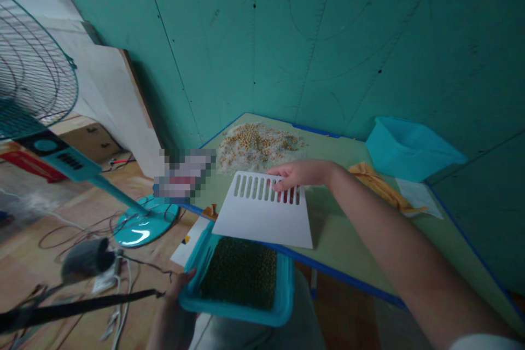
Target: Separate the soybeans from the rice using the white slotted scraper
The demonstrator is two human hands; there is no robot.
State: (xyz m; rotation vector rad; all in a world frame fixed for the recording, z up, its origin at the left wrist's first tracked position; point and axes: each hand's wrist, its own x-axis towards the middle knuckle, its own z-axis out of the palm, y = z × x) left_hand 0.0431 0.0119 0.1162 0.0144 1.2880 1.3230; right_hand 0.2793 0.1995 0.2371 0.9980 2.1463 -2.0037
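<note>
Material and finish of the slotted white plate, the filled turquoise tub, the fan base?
Slotted white plate: probably plastic, matte; thin, evenly coloured, round-ended slots.
Turquoise tub: likely moulded plastic, slightly shiny; rounded corners, one solid colour.
Fan base: glossy, bright reflections; plastic or painted metal, can't tell.

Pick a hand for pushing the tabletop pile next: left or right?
Right, probably: the right hand grips the white slotted scraper over the table, near the pile. The left hand holds the blue tub by the near edge.
</note>
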